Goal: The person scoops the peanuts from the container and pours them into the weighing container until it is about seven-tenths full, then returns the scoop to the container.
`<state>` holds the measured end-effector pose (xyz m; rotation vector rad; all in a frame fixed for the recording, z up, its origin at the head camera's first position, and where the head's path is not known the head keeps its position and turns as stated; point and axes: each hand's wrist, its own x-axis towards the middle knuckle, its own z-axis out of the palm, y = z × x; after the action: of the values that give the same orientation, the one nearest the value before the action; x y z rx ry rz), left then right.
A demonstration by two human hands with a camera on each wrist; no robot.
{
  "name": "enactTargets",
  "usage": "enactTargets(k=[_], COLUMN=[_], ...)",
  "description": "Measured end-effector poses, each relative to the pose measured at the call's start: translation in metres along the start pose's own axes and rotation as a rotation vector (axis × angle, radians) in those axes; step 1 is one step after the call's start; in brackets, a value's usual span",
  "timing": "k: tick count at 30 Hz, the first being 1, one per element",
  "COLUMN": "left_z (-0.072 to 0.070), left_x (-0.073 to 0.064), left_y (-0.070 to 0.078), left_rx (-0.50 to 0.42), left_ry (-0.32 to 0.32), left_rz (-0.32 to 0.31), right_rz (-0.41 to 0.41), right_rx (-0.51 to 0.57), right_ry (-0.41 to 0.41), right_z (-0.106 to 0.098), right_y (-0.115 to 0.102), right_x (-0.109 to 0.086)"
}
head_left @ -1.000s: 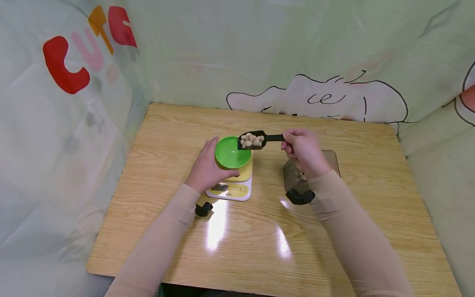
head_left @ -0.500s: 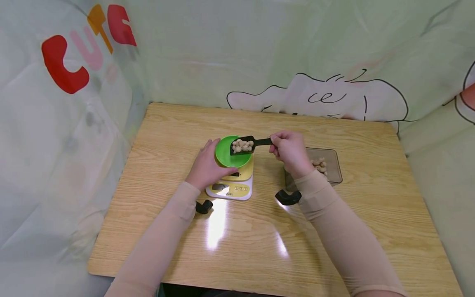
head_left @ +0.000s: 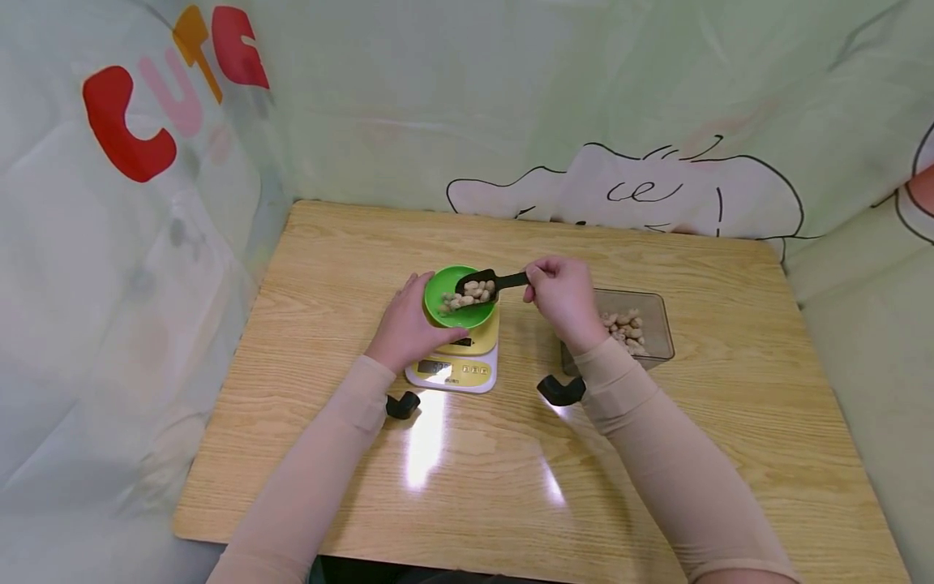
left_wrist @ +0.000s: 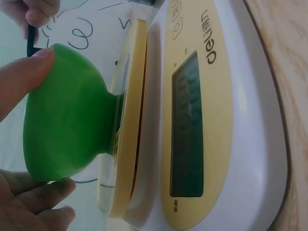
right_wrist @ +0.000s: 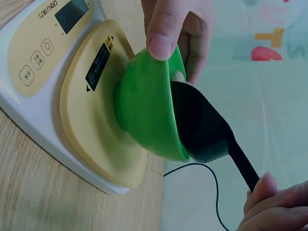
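Note:
A green bowl (head_left: 435, 285) stands on the yellow platform of a white kitchen scale (head_left: 477, 344). My left hand (head_left: 409, 327) holds the bowl from the left, thumb at the near side and fingers at the far side. Between thumb and fingers of my right hand (head_left: 565, 296) is the handle of a black scoop (right_wrist: 197, 125), its front tilted down into the bowl. Peanuts in shells (head_left: 467, 296) lie in the scoop and spill over its front into the bowl. In the left wrist view the scale's display (left_wrist: 187, 130) is too dark to read.
To the right, partly behind my right wrist, stands a clear brownish box (head_left: 658, 324) with more peanuts (head_left: 627, 328) inside. All stands on a wooden table (head_left: 350, 251), with printed cloth walls (head_left: 511, 97) behind and at the sides.
My right hand has moved the scoop left over the bowl and tipped it, and peanuts are now sliding into the bowl. The left hand has stayed at the bowl.

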<state>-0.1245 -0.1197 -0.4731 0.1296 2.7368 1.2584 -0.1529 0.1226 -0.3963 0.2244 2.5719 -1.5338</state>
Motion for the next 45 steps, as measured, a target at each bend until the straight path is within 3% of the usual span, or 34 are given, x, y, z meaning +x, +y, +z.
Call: enactTargets(k=[6,15,23,26,31,36,41,45], left_z=[0.0,0.0,0.0,-0.001,-0.001,0.0,0.001,0.001], left_x=[-0.001,0.0,0.0,0.0,0.001,0.0,-0.002,-0.005], left_y=[0.001,0.0,0.003,0.003,0.004,0.006,0.009,0.017], left_rx=[-0.007,-0.024,-0.019,-0.013,-0.001,0.009,0.031,0.053], left_ry=[-0.001,0.016,0.012,0.012,0.011,0.012,0.021,0.037], left_rz=[-0.022,-0.005,-0.007,-0.006,0.003,0.021,0.03,0.05], right_rz=[-0.13,-0.265,-0.48,-0.51,-0.472,-0.314,-0.111,-0.05], right_rx=[-0.134,-0.19,-0.276,-0.275,-0.231,-0.129,0.074,0.248], right_ry=[0.059,0.113,0.197,0.205,0.186,0.13,0.047,0.03], right_z=[0.002,0.003,0.002,0.001,-0.002,-0.01,-0.02,-0.032], right_y=[-0.002,-0.009,-0.012,-0.011,-0.005,0.0,0.005,0.008], right_x=[-0.004,-0.011,-0.024,-0.025,-0.026,-0.026,-0.024,-0.027])
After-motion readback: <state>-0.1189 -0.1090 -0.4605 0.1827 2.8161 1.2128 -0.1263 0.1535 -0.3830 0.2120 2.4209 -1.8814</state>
